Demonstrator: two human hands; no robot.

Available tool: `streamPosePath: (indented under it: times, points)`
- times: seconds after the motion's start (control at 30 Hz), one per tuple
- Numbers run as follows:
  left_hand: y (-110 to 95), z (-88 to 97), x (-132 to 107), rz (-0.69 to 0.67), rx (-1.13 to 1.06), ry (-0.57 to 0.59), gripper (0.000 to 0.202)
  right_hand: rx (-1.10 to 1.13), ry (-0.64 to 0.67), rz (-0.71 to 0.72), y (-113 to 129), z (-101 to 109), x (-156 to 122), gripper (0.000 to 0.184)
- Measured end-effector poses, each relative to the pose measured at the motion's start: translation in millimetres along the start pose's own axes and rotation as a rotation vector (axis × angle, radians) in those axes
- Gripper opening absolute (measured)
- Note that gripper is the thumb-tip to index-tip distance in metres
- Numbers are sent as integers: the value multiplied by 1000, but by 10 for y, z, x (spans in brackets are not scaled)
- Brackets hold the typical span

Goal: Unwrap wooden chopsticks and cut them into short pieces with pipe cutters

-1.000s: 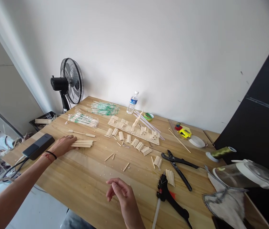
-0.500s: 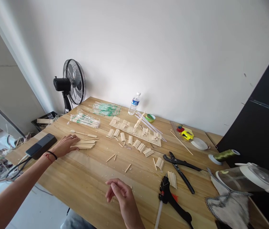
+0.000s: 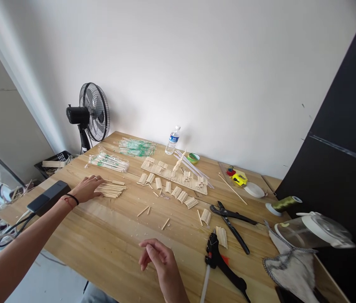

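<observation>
My left hand reaches over the near left part of the table. Its fingers are stretched out and rest on the left ends of a loose pile of thin wooden sticks. My right hand hovers at the table's front, loosely curled with gaps between the fingers and nothing in it. Beyond it are several small flat panels of short glued sticks, such as this stick panel. Behind these lies a long stick model with a twisted upright piece. To its right, a black glue gun holds a clear glue stick.
Black pliers lie beyond the glue gun. Bagged sticks, a water bottle and a tape measure are farther back. A dark power bank sits beside my left forearm. At right are a cloth and a clear lidded container.
The view has turned slightly right, so most things sit farther left. My left hand has drawn back slightly, towards the left ends of the sticks. My right hand has barely moved.
</observation>
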State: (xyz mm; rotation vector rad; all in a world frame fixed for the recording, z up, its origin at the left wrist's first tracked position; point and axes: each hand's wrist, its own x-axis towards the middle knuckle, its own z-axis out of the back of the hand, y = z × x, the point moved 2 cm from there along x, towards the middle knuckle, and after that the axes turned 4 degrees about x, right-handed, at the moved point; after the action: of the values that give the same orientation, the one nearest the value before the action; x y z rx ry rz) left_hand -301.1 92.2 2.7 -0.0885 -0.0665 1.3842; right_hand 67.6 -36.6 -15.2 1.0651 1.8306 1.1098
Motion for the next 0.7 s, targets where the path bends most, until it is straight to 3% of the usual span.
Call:
streamPosePath:
  times: [0.17,0.57,0.7]
  points:
    - [-34,17,101,-21,-53,-23,55,25,-11,18,24,28,1,51]
    - [241,-100,533,37,-79,-60,19,-1,-29,59,21,103,-50,54]
    - [255,-130,570,57,-87,-43,27,-99,-26,74,47,99,-108,51]
